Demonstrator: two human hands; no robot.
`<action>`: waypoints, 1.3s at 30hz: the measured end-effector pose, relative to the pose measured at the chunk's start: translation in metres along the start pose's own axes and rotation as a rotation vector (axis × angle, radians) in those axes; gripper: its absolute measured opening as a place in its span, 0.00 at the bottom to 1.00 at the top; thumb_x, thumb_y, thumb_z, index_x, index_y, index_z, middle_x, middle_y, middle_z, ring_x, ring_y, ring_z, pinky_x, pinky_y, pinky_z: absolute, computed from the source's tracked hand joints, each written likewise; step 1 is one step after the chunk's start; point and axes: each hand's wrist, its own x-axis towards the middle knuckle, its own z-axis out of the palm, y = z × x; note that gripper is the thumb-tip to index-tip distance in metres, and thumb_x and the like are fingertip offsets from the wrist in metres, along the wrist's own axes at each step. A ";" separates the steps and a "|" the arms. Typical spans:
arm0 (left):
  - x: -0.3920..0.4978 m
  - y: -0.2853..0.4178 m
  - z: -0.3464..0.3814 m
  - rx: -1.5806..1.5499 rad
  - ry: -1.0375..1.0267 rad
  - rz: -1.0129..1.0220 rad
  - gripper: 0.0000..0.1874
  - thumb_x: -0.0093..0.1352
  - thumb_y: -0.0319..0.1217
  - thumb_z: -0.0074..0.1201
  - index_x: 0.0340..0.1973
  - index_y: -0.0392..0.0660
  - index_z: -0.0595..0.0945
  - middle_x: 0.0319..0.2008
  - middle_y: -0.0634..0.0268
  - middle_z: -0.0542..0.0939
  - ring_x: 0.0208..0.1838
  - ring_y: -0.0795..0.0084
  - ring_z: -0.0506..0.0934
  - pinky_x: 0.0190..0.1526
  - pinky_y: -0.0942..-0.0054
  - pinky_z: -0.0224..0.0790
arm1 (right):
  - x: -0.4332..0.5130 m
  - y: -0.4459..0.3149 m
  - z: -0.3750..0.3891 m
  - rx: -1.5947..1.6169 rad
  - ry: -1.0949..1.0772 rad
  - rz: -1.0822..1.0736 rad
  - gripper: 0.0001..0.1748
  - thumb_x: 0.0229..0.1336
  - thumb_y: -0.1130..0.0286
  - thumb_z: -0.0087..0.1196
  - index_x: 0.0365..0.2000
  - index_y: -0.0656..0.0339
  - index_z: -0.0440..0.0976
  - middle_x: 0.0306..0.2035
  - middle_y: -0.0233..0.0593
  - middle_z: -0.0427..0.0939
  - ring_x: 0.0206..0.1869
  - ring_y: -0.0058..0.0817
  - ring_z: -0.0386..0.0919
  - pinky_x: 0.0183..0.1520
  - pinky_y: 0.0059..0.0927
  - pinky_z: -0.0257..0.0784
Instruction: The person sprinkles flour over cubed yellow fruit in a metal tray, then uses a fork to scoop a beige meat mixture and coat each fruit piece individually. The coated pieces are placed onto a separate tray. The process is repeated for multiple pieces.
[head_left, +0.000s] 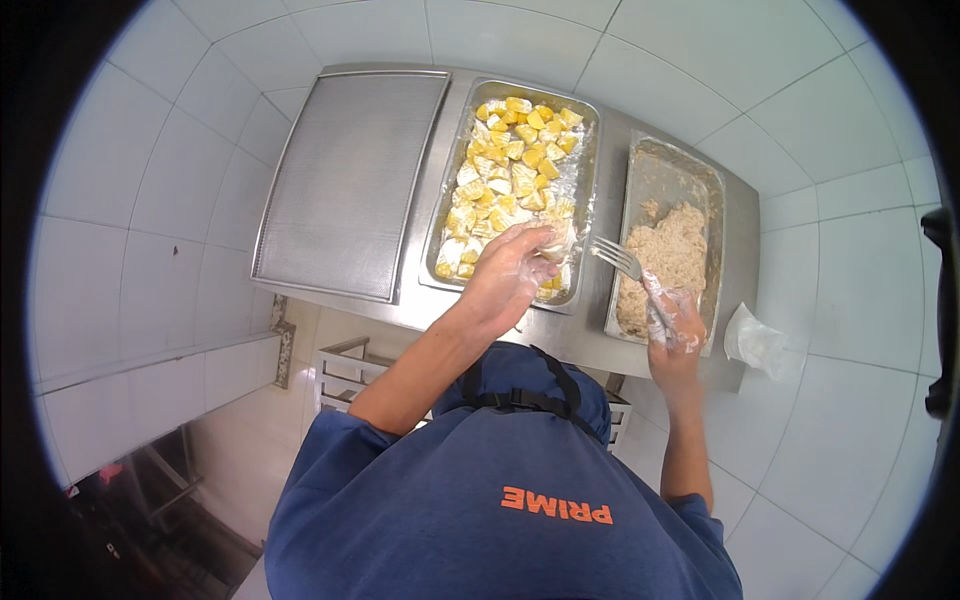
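My left hand (512, 271), dusted with white powder, holds a small floury piece (553, 238) in curled fingers above the lower right of a steel tray (592, 150). That tray holds many yellow, ridged wedges coated with white powder (499, 186). My right hand (675, 319), also floury, grips a metal fork (619, 259), its tines pointing left across the gap between the trays. Beneath and beside the fork lies a second, narrower tray (671, 169) with a pale brown, coarse paste (667, 251) in its nearer part. The exact kind of piece in my left hand is partly hidden by the fingers.
A fine-meshed metal tray (349, 176) lies at the left of the steel table (739, 247). A clear plastic bag (754, 341) hangs at the table's right edge. Tiled walls (675, 67) stand behind and at the sides. A metal rack (349, 367) is below the front edge.
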 end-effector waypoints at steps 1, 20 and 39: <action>-0.001 0.001 0.000 0.029 -0.034 0.000 0.13 0.81 0.32 0.55 0.57 0.42 0.76 0.57 0.55 0.83 0.61 0.66 0.80 0.56 0.63 0.72 | -0.001 -0.001 0.004 0.016 0.003 0.010 0.28 0.58 0.84 0.56 0.59 0.58 0.83 0.41 0.47 0.80 0.41 0.42 0.79 0.46 0.38 0.75; -0.016 0.012 0.033 0.144 -0.183 0.025 0.19 0.85 0.37 0.48 0.65 0.38 0.72 0.56 0.51 0.80 0.61 0.61 0.81 0.60 0.55 0.79 | -0.014 -0.005 0.023 -0.054 0.003 -0.006 0.32 0.53 0.86 0.58 0.60 0.57 0.84 0.40 0.45 0.80 0.40 0.42 0.76 0.46 0.40 0.74; -0.018 0.038 0.039 0.761 -0.317 0.009 0.25 0.87 0.48 0.34 0.52 0.43 0.82 0.36 0.65 0.79 0.23 0.80 0.73 0.22 0.81 0.69 | -0.008 0.005 0.004 -0.174 -0.017 -0.180 0.33 0.46 0.84 0.60 0.56 0.55 0.86 0.41 0.47 0.79 0.42 0.47 0.76 0.47 0.45 0.72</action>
